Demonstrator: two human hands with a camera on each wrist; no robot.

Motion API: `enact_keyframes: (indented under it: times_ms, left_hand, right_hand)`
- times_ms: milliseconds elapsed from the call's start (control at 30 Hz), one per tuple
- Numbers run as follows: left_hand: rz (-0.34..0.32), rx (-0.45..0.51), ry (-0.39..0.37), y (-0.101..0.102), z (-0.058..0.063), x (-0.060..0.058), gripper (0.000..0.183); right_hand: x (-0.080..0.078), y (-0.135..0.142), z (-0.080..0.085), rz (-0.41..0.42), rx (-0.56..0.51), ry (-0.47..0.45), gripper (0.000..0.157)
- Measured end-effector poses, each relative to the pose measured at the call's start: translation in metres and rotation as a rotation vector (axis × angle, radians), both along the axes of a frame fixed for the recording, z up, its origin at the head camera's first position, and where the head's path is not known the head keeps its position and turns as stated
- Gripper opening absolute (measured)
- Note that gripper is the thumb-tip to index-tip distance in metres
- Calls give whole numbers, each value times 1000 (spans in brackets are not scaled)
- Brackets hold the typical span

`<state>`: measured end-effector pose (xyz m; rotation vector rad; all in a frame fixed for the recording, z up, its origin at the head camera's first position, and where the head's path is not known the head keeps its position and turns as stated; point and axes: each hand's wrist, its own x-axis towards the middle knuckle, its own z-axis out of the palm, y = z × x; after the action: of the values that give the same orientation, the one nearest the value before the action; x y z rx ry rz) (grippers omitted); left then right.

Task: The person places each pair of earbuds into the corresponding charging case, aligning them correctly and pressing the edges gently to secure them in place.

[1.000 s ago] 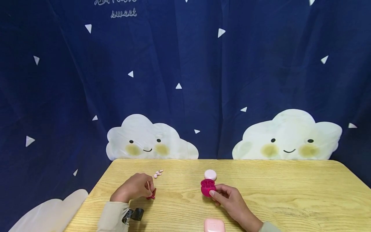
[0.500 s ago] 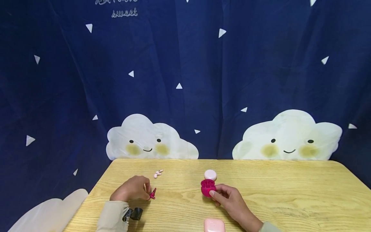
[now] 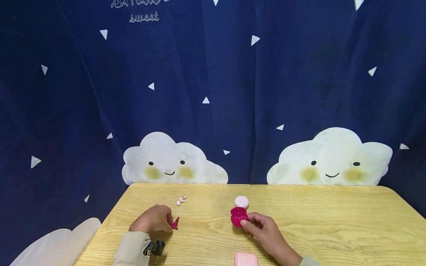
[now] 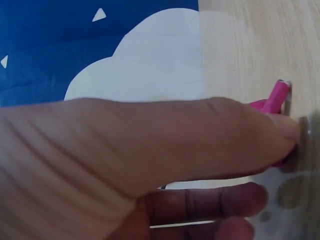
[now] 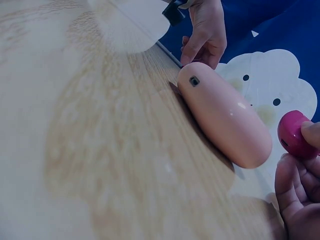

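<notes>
In the head view, my left hand [image 3: 154, 219] is low over the left part of the table, fingertips at the magenta earbuds [image 3: 175, 224]. The left wrist view has the thumb across a magenta earbud [image 4: 278, 95], its stem sticking out past the tip; the index fingertip is hidden behind the thumb. The thumb and a finger appear to pinch it. My right hand [image 3: 269, 233] holds a small magenta earbud case [image 3: 237, 221] between thumb and fingers, its lid raised. From the right wrist, the rounded side of that case [image 5: 292, 134] shows.
Two pale pink earbuds [image 3: 181, 200] lie farther back on the left of the wooden table [image 3: 332, 221]. A round pale pink case [image 3: 241, 201] sits just behind the magenta one. Near the front edge is a larger pink case [image 3: 246, 259]. A blue curtain [image 3: 233, 92] hangs behind.
My left hand's fingers have come down and closed in around the magenta earbuds. The right hand keeps its hold on the open case in the same spot.
</notes>
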<state>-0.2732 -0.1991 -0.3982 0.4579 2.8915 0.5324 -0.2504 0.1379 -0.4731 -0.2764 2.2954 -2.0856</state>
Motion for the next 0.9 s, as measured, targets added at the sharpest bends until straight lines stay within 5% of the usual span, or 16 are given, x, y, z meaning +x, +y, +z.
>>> enact_keyframes:
  times_ms: [900]
  left_hand:
    - [11, -32, 38, -1, -4, -2, 20]
  right_hand:
    - [0, 0, -2, 18, 2, -1, 29]
